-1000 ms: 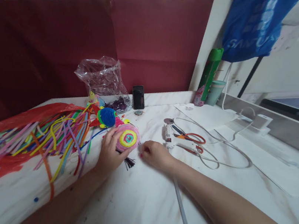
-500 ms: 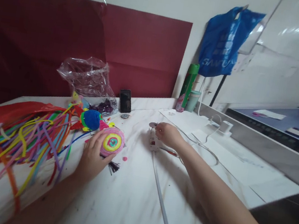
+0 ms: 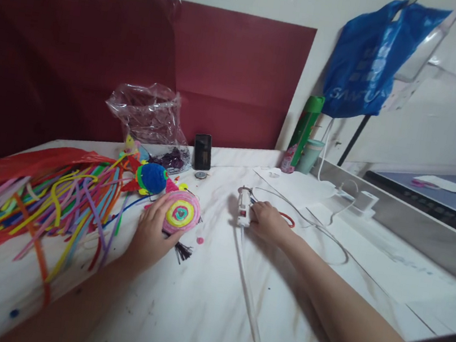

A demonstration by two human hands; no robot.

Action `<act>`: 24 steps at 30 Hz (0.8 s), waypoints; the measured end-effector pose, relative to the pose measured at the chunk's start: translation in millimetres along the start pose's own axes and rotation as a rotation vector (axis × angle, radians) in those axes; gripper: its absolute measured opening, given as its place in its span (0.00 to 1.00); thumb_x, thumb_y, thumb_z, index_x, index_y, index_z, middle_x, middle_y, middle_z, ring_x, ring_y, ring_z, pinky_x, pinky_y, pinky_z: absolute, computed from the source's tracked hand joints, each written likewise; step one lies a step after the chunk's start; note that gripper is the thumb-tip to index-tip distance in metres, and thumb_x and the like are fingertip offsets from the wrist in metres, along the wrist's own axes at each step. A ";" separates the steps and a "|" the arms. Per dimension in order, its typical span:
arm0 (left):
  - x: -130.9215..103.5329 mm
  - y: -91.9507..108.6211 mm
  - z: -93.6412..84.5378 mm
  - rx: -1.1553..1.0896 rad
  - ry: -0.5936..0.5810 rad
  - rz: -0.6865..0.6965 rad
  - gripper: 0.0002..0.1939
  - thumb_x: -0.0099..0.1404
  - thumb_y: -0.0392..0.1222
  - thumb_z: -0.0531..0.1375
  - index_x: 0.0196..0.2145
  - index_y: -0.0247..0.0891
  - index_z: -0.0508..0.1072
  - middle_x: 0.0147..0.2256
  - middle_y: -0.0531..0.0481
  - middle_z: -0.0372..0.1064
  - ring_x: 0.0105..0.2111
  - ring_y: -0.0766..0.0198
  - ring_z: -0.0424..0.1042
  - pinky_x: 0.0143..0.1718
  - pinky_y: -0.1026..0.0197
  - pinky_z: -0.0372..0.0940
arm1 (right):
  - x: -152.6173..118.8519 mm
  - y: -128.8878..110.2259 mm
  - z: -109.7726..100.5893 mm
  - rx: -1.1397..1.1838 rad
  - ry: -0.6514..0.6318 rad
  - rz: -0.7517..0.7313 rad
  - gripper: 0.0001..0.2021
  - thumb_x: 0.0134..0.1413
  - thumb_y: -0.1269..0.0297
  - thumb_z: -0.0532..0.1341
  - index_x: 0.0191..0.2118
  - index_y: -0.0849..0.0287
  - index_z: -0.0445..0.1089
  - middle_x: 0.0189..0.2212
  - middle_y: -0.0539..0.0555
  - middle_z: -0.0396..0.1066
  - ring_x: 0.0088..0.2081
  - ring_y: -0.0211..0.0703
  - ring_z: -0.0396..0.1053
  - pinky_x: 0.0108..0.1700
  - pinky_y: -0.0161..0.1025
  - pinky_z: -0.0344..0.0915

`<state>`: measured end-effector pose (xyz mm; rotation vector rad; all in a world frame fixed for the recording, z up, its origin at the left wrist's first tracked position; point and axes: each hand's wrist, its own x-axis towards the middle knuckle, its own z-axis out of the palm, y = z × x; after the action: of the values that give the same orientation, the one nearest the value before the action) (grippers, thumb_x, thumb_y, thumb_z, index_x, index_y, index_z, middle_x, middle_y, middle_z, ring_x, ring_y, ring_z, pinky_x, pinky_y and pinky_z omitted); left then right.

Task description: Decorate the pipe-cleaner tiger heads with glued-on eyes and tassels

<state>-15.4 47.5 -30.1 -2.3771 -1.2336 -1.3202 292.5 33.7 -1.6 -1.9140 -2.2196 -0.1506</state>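
Observation:
My left hand (image 3: 153, 236) is wrapped round the edge of a round pink, yellow and teal coiled disc (image 3: 183, 213), with a dark fringe (image 3: 182, 252) sticking out below it. Beside the disc lies a blue ball-shaped piece (image 3: 152, 178) with red and green parts. My right hand (image 3: 266, 220) is closed at the right side of a white glue gun (image 3: 244, 206); its fingertips are partly hidden against the gun. A long clear glue stick (image 3: 249, 300) runs from the gun toward the table's front edge.
Colourful fuzzy stems (image 3: 72, 210) lie on red plastic at the left. Behind stand a clear plastic bag (image 3: 151, 114), a phone (image 3: 203, 152), a green can (image 3: 305, 128) and a cup (image 3: 311, 156). A cable (image 3: 322, 228) and a white plug (image 3: 364, 202) are at the right.
My right hand has moved from the top of the glue gun down to its right side. My left hand still holds the disc. The whole view has shifted slightly.

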 end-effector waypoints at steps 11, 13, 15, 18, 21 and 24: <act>0.1 0.4 4.2 -0.059 0.038 -0.068 0.34 0.56 0.43 0.63 0.58 0.38 0.56 0.56 0.37 0.60 0.58 0.48 0.60 0.57 0.45 0.57 | -27.6 -51.0 -20.0 1.085 0.053 0.034 0.16 0.56 0.57 0.52 0.43 0.59 0.70 0.39 0.57 0.74 0.35 0.46 0.70 0.32 0.38 0.65; 0.0 2.6 5.5 -0.069 0.035 -0.104 0.34 0.55 0.44 0.63 0.58 0.39 0.57 0.56 0.37 0.60 0.58 0.47 0.59 0.57 0.45 0.57 | -36.0 -62.3 -20.6 1.160 0.007 0.029 0.17 0.57 0.54 0.53 0.44 0.59 0.71 0.39 0.57 0.74 0.37 0.47 0.71 0.33 0.38 0.66; 0.0 4.4 5.8 -0.076 0.026 -0.133 0.34 0.55 0.45 0.64 0.57 0.40 0.57 0.57 0.37 0.59 0.59 0.47 0.58 0.57 0.45 0.57 | -42.4 -69.3 -19.5 1.150 -0.032 0.020 0.17 0.57 0.54 0.53 0.42 0.59 0.72 0.38 0.56 0.74 0.37 0.46 0.72 0.34 0.38 0.66; -0.6 6.5 5.5 -0.058 0.002 -0.150 0.33 0.55 0.45 0.64 0.57 0.41 0.57 0.58 0.37 0.59 0.59 0.47 0.57 0.57 0.44 0.56 | -47.5 -73.7 -18.1 1.035 -0.037 -0.017 0.14 0.56 0.57 0.54 0.39 0.58 0.73 0.35 0.55 0.74 0.34 0.44 0.71 0.31 0.36 0.66; -1.9 7.6 5.8 -0.015 -0.018 -0.139 0.34 0.55 0.47 0.64 0.57 0.41 0.57 0.58 0.37 0.59 0.59 0.48 0.58 0.57 0.45 0.56 | -48.5 -76.1 -19.4 0.919 0.033 -0.106 0.11 0.56 0.59 0.54 0.34 0.59 0.71 0.31 0.54 0.73 0.32 0.43 0.70 0.28 0.35 0.64; -2.7 7.9 6.8 0.007 -0.009 -0.142 0.37 0.55 0.49 0.64 0.58 0.41 0.55 0.58 0.37 0.59 0.59 0.48 0.59 0.57 0.46 0.56 | -47.3 -79.9 -20.8 0.850 0.095 -0.241 0.09 0.55 0.63 0.54 0.29 0.59 0.67 0.26 0.52 0.70 0.27 0.40 0.68 0.28 0.34 0.63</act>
<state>-6.2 44.1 -34.3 -2.3310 -1.4314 -1.3423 222.0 -28.6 12.8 -1.1532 -1.9611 0.5629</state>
